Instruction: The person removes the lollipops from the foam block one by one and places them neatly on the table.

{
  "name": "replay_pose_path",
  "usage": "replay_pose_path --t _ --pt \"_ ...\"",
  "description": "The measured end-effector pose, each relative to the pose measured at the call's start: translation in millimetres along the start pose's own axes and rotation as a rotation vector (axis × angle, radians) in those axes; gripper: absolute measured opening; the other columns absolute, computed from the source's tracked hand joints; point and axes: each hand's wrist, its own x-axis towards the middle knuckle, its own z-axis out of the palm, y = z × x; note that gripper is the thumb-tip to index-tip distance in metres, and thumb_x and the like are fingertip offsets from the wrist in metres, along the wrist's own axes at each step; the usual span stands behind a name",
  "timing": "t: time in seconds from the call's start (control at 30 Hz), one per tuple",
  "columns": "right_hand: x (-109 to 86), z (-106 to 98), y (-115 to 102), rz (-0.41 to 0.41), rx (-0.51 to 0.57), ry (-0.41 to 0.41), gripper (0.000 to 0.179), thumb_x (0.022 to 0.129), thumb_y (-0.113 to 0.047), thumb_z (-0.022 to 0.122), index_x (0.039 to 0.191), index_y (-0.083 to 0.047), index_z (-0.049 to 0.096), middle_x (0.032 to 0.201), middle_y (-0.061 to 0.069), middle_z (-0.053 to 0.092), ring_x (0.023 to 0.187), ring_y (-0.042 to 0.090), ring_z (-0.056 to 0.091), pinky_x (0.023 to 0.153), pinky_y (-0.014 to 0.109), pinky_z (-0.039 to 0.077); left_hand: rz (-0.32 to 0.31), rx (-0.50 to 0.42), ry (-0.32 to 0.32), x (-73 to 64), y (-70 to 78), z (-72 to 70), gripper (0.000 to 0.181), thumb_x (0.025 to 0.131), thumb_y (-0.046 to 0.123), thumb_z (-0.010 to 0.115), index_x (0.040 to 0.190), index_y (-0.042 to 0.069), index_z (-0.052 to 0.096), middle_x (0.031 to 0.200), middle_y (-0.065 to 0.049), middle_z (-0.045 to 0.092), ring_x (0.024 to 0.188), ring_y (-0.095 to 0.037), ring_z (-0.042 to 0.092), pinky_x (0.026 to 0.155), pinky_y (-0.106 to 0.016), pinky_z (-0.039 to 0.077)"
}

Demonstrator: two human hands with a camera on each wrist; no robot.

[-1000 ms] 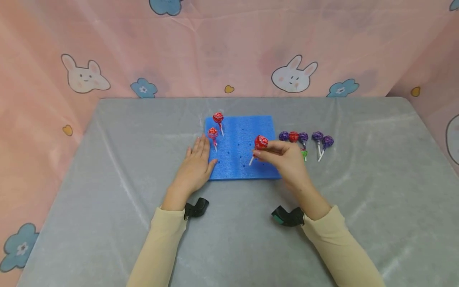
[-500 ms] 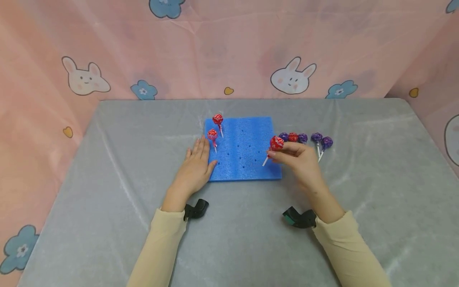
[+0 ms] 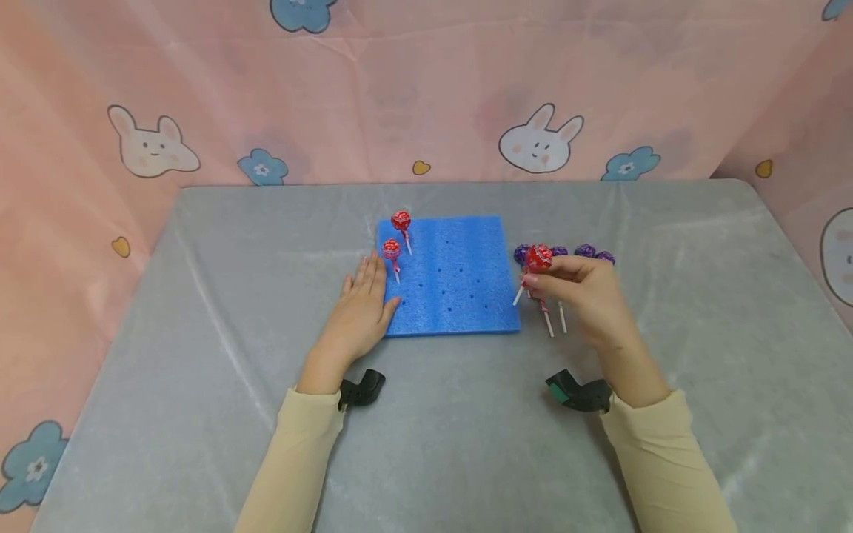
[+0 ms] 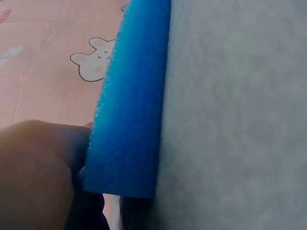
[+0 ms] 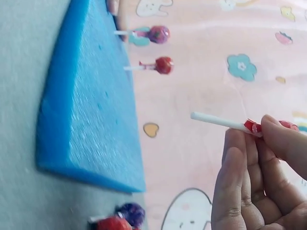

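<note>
My right hand (image 3: 586,296) pinches a red-wrapped lollipop (image 3: 538,257) between thumb and fingers, just below the candy head. Its white stick (image 5: 216,120) points down and left, off the right edge of the blue foam board (image 3: 460,318). With straight fingers, my left hand (image 3: 353,314) rests along the board's left edge, thumb over its front left corner. Two lollipops stand upright in the board near that edge: a red one (image 3: 400,220) at the back and a pinkish-red one (image 3: 391,249) before it. Small holes dot the foam.
Purple-wrapped lollipops (image 3: 584,251) lie on the grey tablecloth (image 3: 440,429) right of the board, partly hidden behind my right hand. A loose red lollipop (image 5: 112,224) lies among them. A pink patterned curtain (image 3: 373,89) hangs behind the table.
My right hand has moved right with the red lollipop, from over the board to above the loose lollipops beside it. My left hand stays at the board's left edge.
</note>
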Motion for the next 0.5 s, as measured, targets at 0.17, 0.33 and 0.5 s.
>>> replay_pose_path --t 0.17,0.33,0.5 --pt "-1.0 -16 -2 0.004 -0.017 -0.026 0.010 0.081 0.000 0.072 0.079 -0.009 0.074 0.076 0.000 0.070 0.066 0.013 0.068 0.067 0.021 0.054 0.003 0.002 0.000 0.4 0.1 0.3 0.065 0.103 0.033 0.034 0.149 -0.003 0.005 0.156 -0.016 -0.002 0.143 -0.028 -0.003 0.114 -0.046 0.003" --pt "-1.0 -31 -4 0.042 -0.059 -0.020 0.007 0.082 -0.004 0.072 0.078 -0.009 0.072 0.077 0.000 0.070 0.066 0.012 0.068 0.067 0.020 0.054 0.004 0.000 -0.001 0.5 -0.1 -0.1 0.065 0.103 0.032 0.034 0.149 -0.004 0.005 0.156 -0.016 -0.003 0.143 -0.029 -0.004 0.114 -0.046 0.003" --pt "-0.5 -42 -6 0.094 -0.163 -0.009 0.010 0.085 -0.002 0.068 0.079 -0.009 0.073 0.076 -0.005 0.069 0.068 0.010 0.067 0.068 0.017 0.052 0.005 0.002 -0.003 0.4 -0.8 0.3 0.065 0.103 0.033 0.033 0.149 -0.003 0.004 0.156 -0.016 -0.004 0.143 -0.029 -0.004 0.114 -0.046 0.002"
